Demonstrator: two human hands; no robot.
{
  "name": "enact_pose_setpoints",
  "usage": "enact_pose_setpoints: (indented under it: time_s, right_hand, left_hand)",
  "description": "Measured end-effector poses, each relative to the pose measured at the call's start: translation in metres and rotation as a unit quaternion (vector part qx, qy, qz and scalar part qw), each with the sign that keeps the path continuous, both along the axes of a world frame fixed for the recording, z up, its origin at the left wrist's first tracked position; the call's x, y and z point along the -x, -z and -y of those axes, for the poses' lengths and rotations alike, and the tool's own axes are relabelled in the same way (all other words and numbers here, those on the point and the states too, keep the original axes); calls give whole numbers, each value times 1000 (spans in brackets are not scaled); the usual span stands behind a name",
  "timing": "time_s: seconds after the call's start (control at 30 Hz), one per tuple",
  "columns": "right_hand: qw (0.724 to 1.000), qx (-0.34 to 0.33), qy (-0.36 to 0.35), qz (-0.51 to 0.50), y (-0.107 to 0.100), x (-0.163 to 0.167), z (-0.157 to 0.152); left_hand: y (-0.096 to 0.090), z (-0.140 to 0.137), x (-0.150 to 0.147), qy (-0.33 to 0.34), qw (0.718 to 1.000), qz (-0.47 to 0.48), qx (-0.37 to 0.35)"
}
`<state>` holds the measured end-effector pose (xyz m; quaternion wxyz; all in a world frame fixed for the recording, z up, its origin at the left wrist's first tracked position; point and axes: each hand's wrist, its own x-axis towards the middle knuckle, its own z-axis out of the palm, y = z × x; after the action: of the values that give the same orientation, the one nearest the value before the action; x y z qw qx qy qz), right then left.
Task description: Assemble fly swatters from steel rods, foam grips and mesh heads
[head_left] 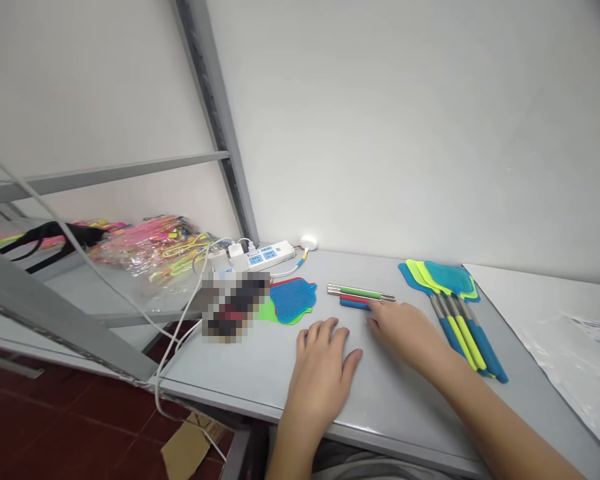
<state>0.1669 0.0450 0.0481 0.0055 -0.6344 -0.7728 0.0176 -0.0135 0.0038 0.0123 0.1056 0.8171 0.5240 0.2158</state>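
Note:
My left hand point(320, 367) lies palm down on the table with its fingers spread, holding nothing. My right hand point(405, 333) is at the near right end of a small bundle of metal rods with coloured grips. Its index fingertip touches or covers the ends of the red handle point(353, 298) and the blue handle point(354, 304), with the thumb apart below. Behind these lies a green handle point(360, 293) with silver ends. Left of the bundle, loose mesh fly swatter heads point(293, 300) are stacked, blue on top, with red and green edges showing.
Several assembled fly swatters point(460, 327) in blue and yellow lie to the right, beside a white plastic sheet point(555, 333). A power strip point(270, 255) with cables stands at the back left. Bagged colourful items point(155, 247) lie beyond the metal frame point(220, 120). A blurred patch hides one object.

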Motion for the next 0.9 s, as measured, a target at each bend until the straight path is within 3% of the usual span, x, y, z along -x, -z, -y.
enact_pose_setpoints:
  time_s: [0.13,0.3,0.5,0.67,0.9]
  right_hand:
    - [1000,-5,-12,26,3,3,-1]
    - [1000,-2,-10,29,-10,-6,-8]
    - [1000,-1,14,-2,-22,-37,-63]
    - [996,59,-58,-46,-16,-56,-105]
    - [989,88,-100,-72,-8,-59,-113]
  left_hand:
    - [0,1,1,2,1000,9,7]
    - [0,1,2,0,1000,18,12]
    - [-1,3,-6,-13,1000,-8,28]
    - [-5,0,-31,41,998,-19,46]
    - [-13,-14,-46,38,996,-43,69]
